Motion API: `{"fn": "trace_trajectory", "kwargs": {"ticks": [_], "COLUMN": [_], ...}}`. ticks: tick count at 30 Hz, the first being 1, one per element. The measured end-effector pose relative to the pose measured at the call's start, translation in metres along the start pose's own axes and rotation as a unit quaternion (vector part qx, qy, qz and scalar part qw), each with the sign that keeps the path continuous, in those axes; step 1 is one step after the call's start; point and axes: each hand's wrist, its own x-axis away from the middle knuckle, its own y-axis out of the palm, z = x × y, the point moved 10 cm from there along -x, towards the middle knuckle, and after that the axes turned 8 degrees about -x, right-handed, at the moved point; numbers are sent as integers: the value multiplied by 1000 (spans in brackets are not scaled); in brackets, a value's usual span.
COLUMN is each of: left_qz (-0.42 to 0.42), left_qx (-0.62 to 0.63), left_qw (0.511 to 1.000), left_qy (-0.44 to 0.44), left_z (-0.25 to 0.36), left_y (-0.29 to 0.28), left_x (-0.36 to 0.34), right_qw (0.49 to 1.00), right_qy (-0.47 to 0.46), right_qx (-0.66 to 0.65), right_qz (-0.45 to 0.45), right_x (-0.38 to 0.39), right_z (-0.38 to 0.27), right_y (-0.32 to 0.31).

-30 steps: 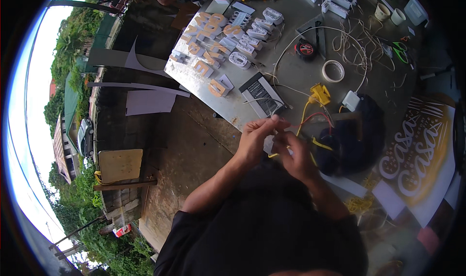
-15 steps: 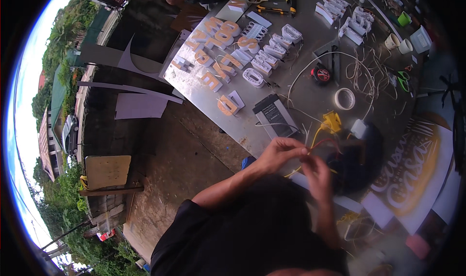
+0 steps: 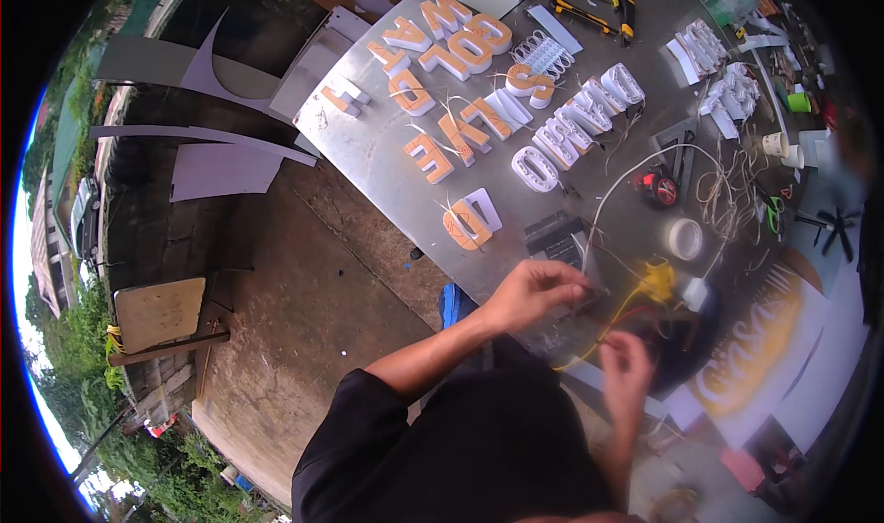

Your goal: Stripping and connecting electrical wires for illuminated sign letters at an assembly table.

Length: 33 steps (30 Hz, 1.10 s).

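My left hand (image 3: 539, 295) reaches over the table's near edge, thumb and fingertips pinched at the end of a thin pale wire (image 3: 589, 247). Just below its fingers is the dark power supply box (image 3: 557, 238), partly covered. My right hand (image 3: 628, 366) is lower and to the right, its fingers curled together and blurred; what they hold, if anything, I cannot make out. Between the hands run a yellow cord (image 3: 615, 325) and a red wire (image 3: 635, 307), both smeared. The cord leads to a yellow plug or socket (image 3: 657, 282), beside a white adapter (image 3: 692, 293).
Cut-out letters with tan faces (image 3: 470, 233) and white letter shells (image 3: 534, 168) fill the table's left and middle. A tape roll (image 3: 684, 238), red tape measure (image 3: 657, 188), tangled wires (image 3: 727, 187), pliers (image 3: 626, 12) and green scissors (image 3: 773, 215) lie farther out. A printed sheet (image 3: 783, 366) is at right.
My hands were together at the wires and are now apart, the right one lower. The view has shifted, so the table's contents appear farther right.
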Motion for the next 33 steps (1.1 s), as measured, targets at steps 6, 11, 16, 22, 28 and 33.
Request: {"fn": "trace_trajectory", "kwargs": {"ticks": [6, 11, 16, 22, 28, 33], "left_qz": [47, 47, 79, 122, 174, 294], "left_qx": [36, 67, 28, 1, -129, -528], "left_qw": [998, 996, 996, 992, 976, 768], "left_qy": [-4, -23, -14, 36, 35, 211], "left_z": [-3, 5, 22, 50, 75, 148], "left_y": [-39, -60, -79, -101, -137, -182], "left_x": [-1, -3, -11, -25, -40, -47], "right_qw": [994, 986, 995, 986, 989, 988], "right_qy": [-41, -82, -66, -155, -112, -32], "right_qx": [98, 140, 43, 33, -71, -144], "right_qz": [-35, -40, -54, -48, -64, -51], "right_x": [-13, -31, -61, -114, -154, -172], "right_z": [-26, -56, -85, -139, -124, -97], "right_y": [31, 50, 79, 118, 141, 137]}}
